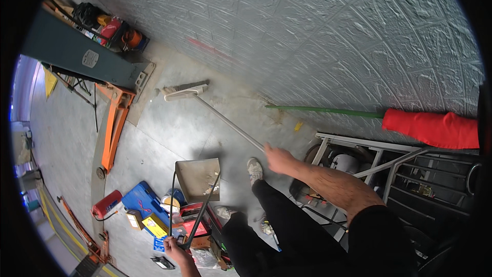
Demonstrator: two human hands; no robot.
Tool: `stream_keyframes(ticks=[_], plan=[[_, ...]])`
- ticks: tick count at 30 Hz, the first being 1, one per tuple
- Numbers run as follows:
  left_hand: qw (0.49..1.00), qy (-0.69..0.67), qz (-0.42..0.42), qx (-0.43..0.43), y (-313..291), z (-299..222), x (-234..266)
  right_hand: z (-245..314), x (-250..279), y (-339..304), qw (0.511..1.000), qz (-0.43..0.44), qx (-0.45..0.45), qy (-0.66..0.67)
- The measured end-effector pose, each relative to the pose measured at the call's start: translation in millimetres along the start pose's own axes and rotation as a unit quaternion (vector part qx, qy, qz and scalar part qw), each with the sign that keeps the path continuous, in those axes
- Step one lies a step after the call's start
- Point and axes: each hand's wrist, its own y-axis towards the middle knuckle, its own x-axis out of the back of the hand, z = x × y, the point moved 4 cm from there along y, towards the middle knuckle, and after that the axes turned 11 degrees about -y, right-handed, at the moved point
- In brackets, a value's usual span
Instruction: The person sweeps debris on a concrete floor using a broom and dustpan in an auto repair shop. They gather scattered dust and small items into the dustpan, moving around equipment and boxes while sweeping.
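Note:
My right hand (280, 159) is closed around the long pale handle of a broom (229, 124), held out ahead of me. Its head rests on the grey floor near the foot of the wall, with dark bristles along the far side. Down at the lower left, my left hand (176, 251) grips the dark frame handle of a long-handled dustpan (190, 175). The pan hangs ahead of my feet, to the left, and bits of pale debris (211, 180) lie inside it.
A textured grey wall (307, 36) runs along the far side. Left are a lift post (82, 51) with an orange arm (117, 128), a red fire extinguisher (106, 203) and a blue case (141, 202). Right are a metal frame (369, 149) and a green pole (328, 110) with red cloth (430, 127).

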Motion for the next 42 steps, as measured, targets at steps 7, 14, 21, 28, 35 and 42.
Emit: stream_keyframes(ticks=[7,14,21,28,35,42], plan=[[0.973,0.215,0.008,0.089,50.2,-45.6,5.4,71.2,6.0,208.7,0.984,-0.084,-0.066,-0.143],[0.977,0.163,0.122,-0.065,181.1,-32.5,-1.3,-5.7,-44.1,129.7,0.983,-0.124,-0.083,-0.104],[0.907,0.352,0.147,-0.178,331.3,-32.9,-3.4,17.2,-30.8,-105.2,0.976,0.075,-0.189,-0.074],[0.876,0.403,0.137,-0.225,388.3,-39.5,-21.9,181.4,-35.8,-109.7,0.922,0.026,-0.130,0.363],[0.879,0.402,0.139,-0.215,403.0,-31.9,-72.6,278.0,19.9,191.0,0.858,0.060,-0.031,0.509],[0.904,0.339,0.178,-0.190,424.7,-9.7,-102.9,255.4,93.1,466.7,0.983,0.024,-0.133,0.122]])
